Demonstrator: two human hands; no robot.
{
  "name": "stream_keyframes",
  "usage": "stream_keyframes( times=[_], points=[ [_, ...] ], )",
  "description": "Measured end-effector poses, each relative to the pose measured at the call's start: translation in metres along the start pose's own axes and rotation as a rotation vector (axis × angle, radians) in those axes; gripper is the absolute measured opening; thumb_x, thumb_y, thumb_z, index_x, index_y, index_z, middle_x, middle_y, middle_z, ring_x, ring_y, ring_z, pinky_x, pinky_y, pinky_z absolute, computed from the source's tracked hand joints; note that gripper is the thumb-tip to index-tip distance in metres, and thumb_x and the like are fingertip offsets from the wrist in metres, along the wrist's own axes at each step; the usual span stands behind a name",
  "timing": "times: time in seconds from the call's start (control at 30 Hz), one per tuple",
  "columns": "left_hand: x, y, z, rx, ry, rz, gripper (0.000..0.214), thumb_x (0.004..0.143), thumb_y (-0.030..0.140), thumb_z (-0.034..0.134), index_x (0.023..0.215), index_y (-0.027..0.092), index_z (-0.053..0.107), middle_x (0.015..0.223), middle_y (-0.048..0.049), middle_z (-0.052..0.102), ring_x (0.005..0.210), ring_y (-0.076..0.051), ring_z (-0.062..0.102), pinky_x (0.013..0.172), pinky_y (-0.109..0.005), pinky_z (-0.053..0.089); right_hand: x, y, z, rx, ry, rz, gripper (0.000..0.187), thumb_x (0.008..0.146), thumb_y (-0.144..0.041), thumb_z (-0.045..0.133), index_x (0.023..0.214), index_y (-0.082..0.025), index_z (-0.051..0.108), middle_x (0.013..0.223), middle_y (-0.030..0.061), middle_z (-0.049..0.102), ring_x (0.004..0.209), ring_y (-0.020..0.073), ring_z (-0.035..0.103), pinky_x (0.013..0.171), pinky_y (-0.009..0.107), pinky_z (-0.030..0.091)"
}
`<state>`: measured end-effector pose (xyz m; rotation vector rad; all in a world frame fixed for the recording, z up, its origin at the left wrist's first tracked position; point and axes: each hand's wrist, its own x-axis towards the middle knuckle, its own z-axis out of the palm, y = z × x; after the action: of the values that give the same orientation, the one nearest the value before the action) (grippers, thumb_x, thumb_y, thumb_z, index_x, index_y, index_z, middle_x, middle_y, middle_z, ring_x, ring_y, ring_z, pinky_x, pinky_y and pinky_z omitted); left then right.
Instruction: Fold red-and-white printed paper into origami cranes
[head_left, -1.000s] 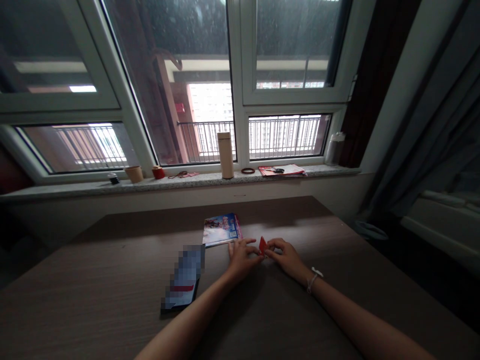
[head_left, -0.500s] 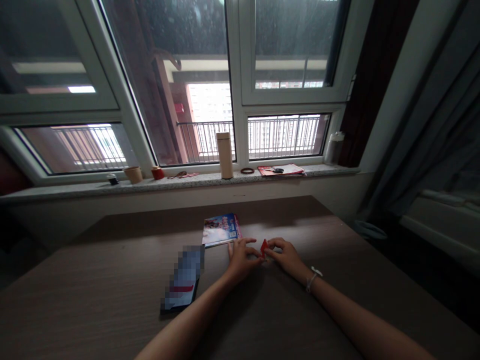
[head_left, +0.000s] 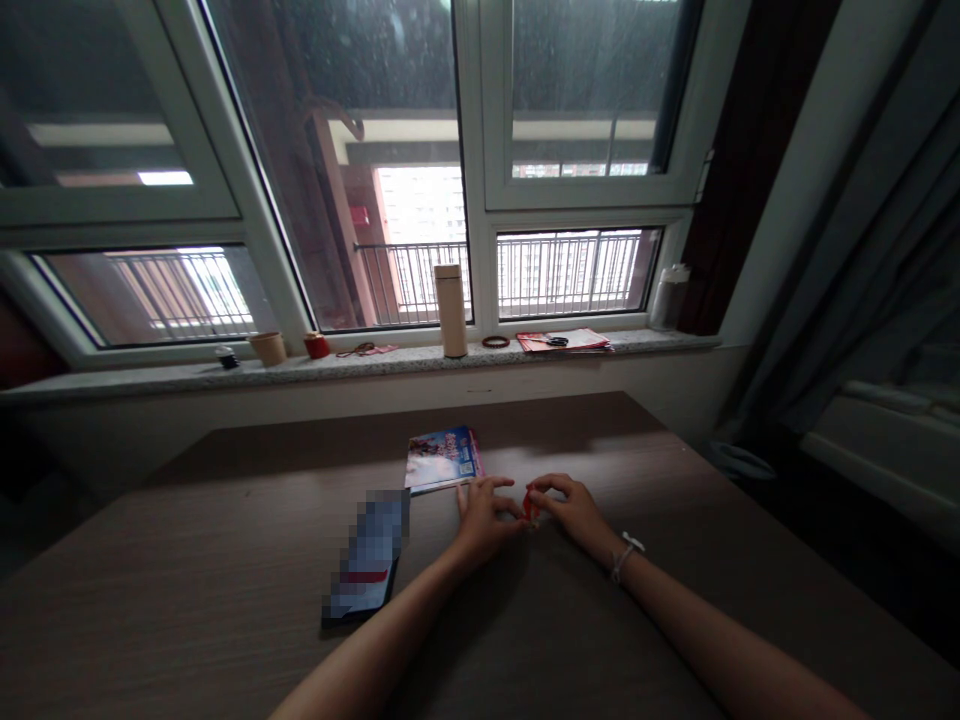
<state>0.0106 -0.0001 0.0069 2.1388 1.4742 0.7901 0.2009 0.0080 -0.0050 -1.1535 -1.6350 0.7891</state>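
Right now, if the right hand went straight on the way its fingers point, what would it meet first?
The small red piece at the right hand's fingertips, which seem to touch it already; just beyond, probably the left hand, though depth is unclear.

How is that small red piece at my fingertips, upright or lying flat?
Upright: the red piece shows tall and narrow, pinched in the right hand. Folds are too small to make out.

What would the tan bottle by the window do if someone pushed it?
The bottle would probably tip fairly easily, being tall and narrow. Once down, it might roll, since its sides look round. It seems stiff, judging by its straight outline, and could fall, as it stands near the sill's front edge.
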Motion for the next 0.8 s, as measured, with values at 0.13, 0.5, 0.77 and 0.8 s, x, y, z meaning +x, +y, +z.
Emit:
stream_keyframes(
  times=[0.13,0.5,0.77,0.8],
  points=[
    [-0.0004,0.0004,0.0002,-0.005,-0.011,0.01,0.011,0.065,0.036,0.077,0.071,0.028,0.073,0.129,-0.0015,0.058,0.128,-0.03,0.036,0.111,-0.062,0.0,-0.0002,-0.0031,-0.0012,-0.023,0.012,-0.023,0.024,0.077,-0.042,0.062,0.076,-0.019,0.07,0.086,0.0056,0.069,0.095,0.0221,0.06,0.09,0.035,0.044],
    [-0.0009,0.0024,-0.0008,-0.017,0.061,-0.011,0.009,0.069,0.036,0.075,0.076,0.029,0.075,0.126,-0.0008,0.062,0.125,-0.03,0.042,0.112,-0.06,0.009,0.0037,0.0041,-0.0031,-0.011,0.095,-0.007,0.029,0.077,-0.047,0.063,0.078,-0.02,0.073,0.095,0.0084,0.067,0.102,0.0241,0.058,0.095,0.039,0.043],
    [0.0008,0.0012,-0.0023,-0.068,0.167,-0.035,0.01,0.075,0.035,0.071,0.073,0.026,0.074,0.121,-0.003,0.063,0.118,-0.027,0.049,0.11,-0.049,0.025,-0.0007,0.0026,-0.0012,0.143,-0.037,0.06,0.049,0.075,-0.043,0.069,0.117,-0.019,0.063,0.11,0.0099,0.066,0.096,0.0213,0.065,0.093,0.039,0.049],
    [0.0008,0.0011,-0.0019,-0.065,0.173,-0.035,0.012,0.076,0.037,0.07,0.073,0.026,0.074,0.121,-0.0029,0.063,0.118,-0.027,0.049,0.11,-0.048,0.026,-0.0011,0.002,-0.0008,0.143,-0.063,0.055,0.05,0.074,-0.042,0.069,0.117,-0.018,0.062,0.105,0.0092,0.067,0.094,0.0211,0.066,0.092,0.039,0.049]
  ],
)
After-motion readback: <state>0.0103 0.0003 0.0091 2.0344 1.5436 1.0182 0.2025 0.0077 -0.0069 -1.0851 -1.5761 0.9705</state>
